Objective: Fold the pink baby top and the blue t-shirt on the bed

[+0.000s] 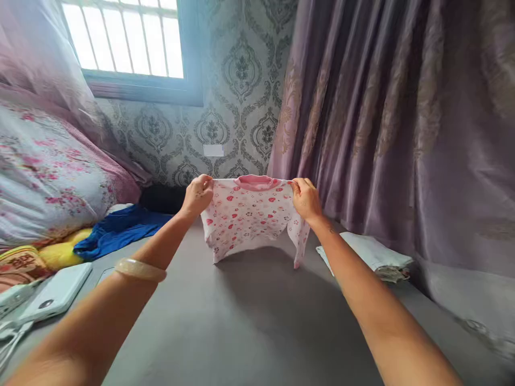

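Note:
A small white long-sleeved shirt with a red and pink print and a pink collar hangs stretched between my hands. My left hand pinches it at one shoulder, and my right hand grips the other shoulder. Its sleeves dangle at both sides, their ends near or on the grey sheet; the lower hem bows away in the middle. A pale bangle circles my left forearm.
To the left lie a blue cloth, a yellow plush-looking item, a white device with a cable, and floral bedding. Folded white cloth rests at the right by a purple curtain. Patterned wall and window stand behind.

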Demonstrator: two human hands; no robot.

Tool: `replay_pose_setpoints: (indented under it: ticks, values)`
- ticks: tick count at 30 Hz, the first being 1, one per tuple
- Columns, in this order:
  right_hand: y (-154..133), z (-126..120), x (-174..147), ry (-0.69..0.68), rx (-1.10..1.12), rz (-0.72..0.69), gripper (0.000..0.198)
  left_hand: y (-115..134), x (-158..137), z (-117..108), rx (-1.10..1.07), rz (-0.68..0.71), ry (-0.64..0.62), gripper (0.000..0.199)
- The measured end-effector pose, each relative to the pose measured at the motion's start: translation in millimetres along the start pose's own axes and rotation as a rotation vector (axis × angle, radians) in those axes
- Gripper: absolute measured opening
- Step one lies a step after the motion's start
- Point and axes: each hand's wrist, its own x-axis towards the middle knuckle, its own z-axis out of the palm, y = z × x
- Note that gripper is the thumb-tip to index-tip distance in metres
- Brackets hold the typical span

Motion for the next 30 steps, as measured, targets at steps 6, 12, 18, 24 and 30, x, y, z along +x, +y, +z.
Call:
replay_pose_setpoints:
  ticks: [6,12,18,24,30]
  values:
    - [-8,-34,-18,0.029,-0.040,-0.088,0.038,2,-27,-26,0.101,0.288,0.244,0.024]
    - [-26,-78,-22,0.055,0.047,-0.199,0.034,17,-57,-74,0.170,0.436,0.378,0.020]
    - [-30,-88,-8,-0.057,0.185,-0.214,0.027,17,-43,-97,0.231,0.481,0.303,0.023]
    - [-7,-33,-29,-0.292,0.145,-0.081,0.023,-31,-38,-48,0.216,0.395,0.008,0.029]
    - [6,9,-54,-0.440,0.065,-0.007,0.025,-77,-50,14,0.254,0.368,-0.107,0.030]
